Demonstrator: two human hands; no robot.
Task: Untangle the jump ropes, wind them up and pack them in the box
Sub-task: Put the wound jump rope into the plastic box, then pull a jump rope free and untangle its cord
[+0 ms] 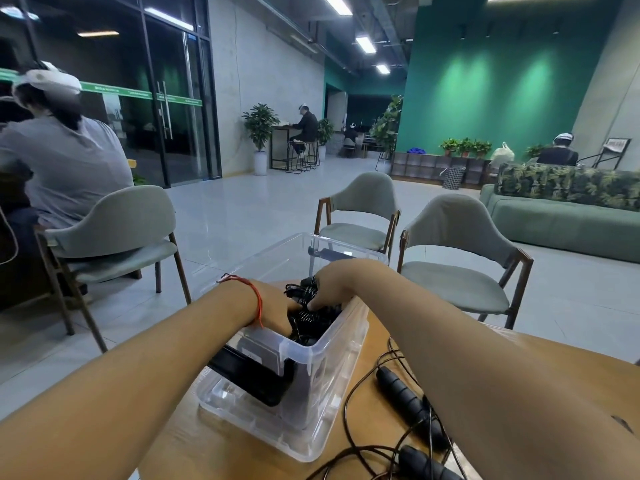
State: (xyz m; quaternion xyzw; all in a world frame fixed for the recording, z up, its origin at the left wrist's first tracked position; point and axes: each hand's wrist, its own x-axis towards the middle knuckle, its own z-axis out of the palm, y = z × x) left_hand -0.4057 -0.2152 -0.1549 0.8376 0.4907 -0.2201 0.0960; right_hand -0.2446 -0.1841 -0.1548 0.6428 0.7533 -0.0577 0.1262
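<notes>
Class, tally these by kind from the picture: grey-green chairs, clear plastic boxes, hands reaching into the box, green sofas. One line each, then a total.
Grey-green chairs: 3
Clear plastic box: 1
Hands in the box (left hand, right hand gripping black jump rope): 2
Green sofa: 1
Total: 7

A wound black rope bundle (306,308) is being gripped at the open top of the clear plastic box (322,393) by the right hand (334,284) and touched by the left hand (273,303), whose fingers are being hidden. Just beside the box, a loose jump rope (403,398) is being borne by the wooden table (214,441).
</notes>
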